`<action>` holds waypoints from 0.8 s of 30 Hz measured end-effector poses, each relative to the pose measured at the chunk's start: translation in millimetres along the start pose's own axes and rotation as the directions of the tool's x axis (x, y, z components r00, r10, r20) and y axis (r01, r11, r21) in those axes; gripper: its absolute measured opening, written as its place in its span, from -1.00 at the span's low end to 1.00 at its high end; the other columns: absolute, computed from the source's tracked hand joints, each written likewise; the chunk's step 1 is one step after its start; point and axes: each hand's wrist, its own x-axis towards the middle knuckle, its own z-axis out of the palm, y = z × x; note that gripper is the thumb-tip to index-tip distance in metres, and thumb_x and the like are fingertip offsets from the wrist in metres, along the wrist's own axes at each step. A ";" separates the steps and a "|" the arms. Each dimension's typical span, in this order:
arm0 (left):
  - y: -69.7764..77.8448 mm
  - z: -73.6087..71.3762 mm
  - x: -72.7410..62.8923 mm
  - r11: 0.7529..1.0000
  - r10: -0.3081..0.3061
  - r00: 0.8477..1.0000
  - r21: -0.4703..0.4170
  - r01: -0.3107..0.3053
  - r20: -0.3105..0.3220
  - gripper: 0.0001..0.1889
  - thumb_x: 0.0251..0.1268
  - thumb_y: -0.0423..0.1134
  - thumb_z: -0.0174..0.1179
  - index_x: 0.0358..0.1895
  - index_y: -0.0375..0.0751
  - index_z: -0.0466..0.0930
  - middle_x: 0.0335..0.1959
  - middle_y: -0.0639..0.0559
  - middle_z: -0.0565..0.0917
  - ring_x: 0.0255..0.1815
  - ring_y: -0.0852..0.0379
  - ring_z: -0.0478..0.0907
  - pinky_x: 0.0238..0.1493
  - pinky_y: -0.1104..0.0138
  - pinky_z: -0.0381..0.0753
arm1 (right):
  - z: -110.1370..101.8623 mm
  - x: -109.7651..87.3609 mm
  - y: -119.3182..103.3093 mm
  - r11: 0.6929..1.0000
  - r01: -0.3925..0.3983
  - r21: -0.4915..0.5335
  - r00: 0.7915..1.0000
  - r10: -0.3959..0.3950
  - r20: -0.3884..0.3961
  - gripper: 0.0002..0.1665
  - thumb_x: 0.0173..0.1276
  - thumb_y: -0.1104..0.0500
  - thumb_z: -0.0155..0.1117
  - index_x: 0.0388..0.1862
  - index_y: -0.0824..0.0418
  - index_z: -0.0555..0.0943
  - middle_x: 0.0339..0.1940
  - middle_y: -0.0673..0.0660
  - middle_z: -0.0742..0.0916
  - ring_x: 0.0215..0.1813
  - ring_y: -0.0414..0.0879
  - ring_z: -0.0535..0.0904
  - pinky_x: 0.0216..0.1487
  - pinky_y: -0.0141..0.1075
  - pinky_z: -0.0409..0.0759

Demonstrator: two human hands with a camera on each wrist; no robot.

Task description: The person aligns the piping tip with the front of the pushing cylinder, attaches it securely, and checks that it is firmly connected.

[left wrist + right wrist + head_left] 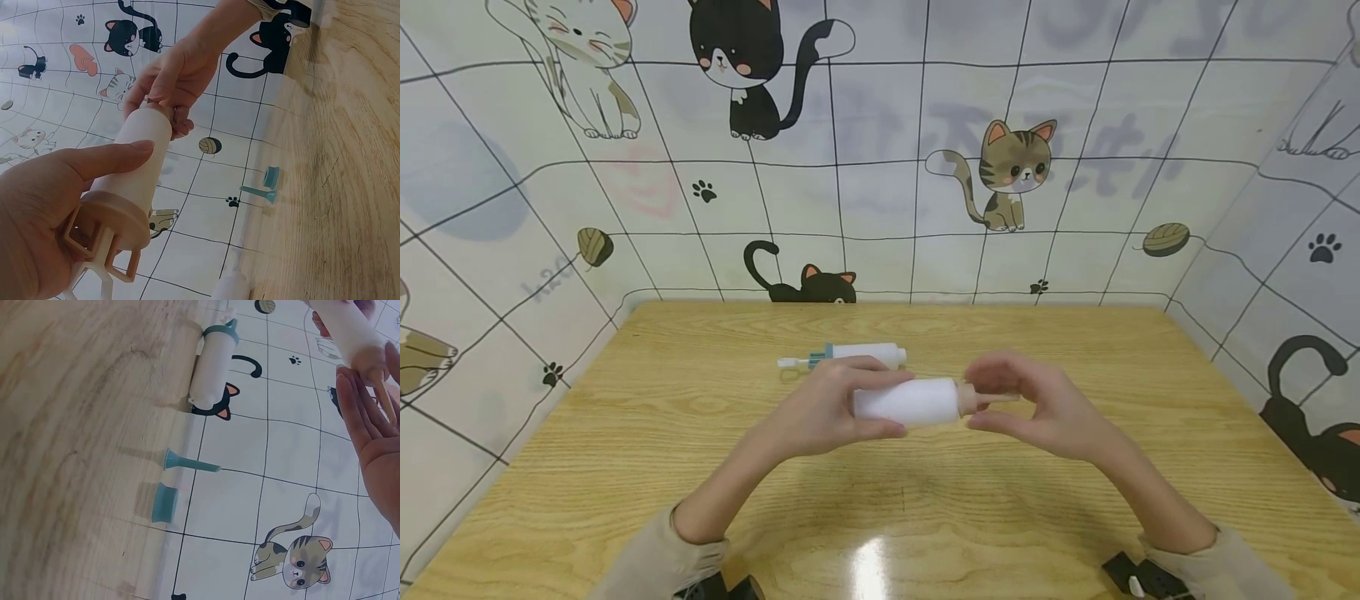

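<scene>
In the head view my left hand [842, 408] grips the white barrel of an icing syringe [910, 402], holding it sideways above the table. The left wrist view shows its beige end cap [119, 215] with square finger loops and a white plunger handle [94, 281]. At the other end, the fingertips and thumb of my right hand [1048, 408] close around the beige collar, and the slim beige nozzle [1000, 398] points into that palm. A second white syringe [868, 354] with a teal cap lies behind on the table, partly covered by my left hand.
On the wooden table [880, 483], the right wrist view shows a teal nozzle [187, 461] and a short teal ring-like piece [164, 503] near the second syringe. A white cat-print sheet [880, 192] rises at the back and both sides.
</scene>
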 end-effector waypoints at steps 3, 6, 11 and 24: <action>-0.9 -0.3 -0.6 1.000 -0.012 1.000 -0.002 0.012 -0.001 -0.43 0.10 -0.15 0.55 0.22 -0.18 0.67 0.08 -0.07 0.69 0.02 0.05 0.63 -0.08 0.34 0.64 | -0.4 0.8 1.2 0.999 0.035 0.003 0.999 -0.035 0.019 -0.42 0.09 0.54 0.50 0.10 0.30 0.58 -0.04 0.16 0.72 -0.02 -0.10 0.71 0.00 -0.26 0.68; -1.2 -0.5 -0.8 1.000 -0.015 1.000 -0.009 0.015 0.001 -0.43 0.10 -0.15 0.54 0.22 -0.17 0.67 0.08 -0.06 0.70 0.01 0.07 0.63 -0.10 0.35 0.64 | -0.2 1.1 2.1 0.999 0.044 -0.006 0.999 -0.044 0.024 -0.44 0.11 0.55 0.48 0.09 0.27 0.59 -0.05 0.15 0.73 -0.02 -0.10 0.72 -0.02 -0.25 0.69; -0.6 -0.7 -0.5 1.000 -0.010 1.000 -0.011 0.010 -0.002 -0.44 0.10 -0.15 0.55 0.22 -0.17 0.67 0.07 -0.06 0.70 -0.01 0.08 0.63 -0.09 0.35 0.64 | 1.0 0.4 2.3 0.998 0.058 -0.016 0.998 -0.058 0.005 -0.47 0.13 0.56 0.46 0.08 0.29 0.61 -0.06 0.18 0.74 -0.04 -0.08 0.73 -0.05 -0.24 0.70; 1.1 -0.3 0.1 1.000 0.016 1.000 -0.023 -0.016 -0.004 -0.43 0.10 -0.16 0.55 0.22 -0.19 0.67 0.07 -0.08 0.70 -0.03 0.08 0.64 -0.10 0.37 0.64 | 1.1 -2.6 0.3 0.998 -0.051 0.025 0.999 0.051 0.010 -0.68 0.31 0.53 0.31 0.03 0.37 0.64 -0.10 0.23 0.77 -0.19 -0.10 0.77 -0.25 -0.21 0.73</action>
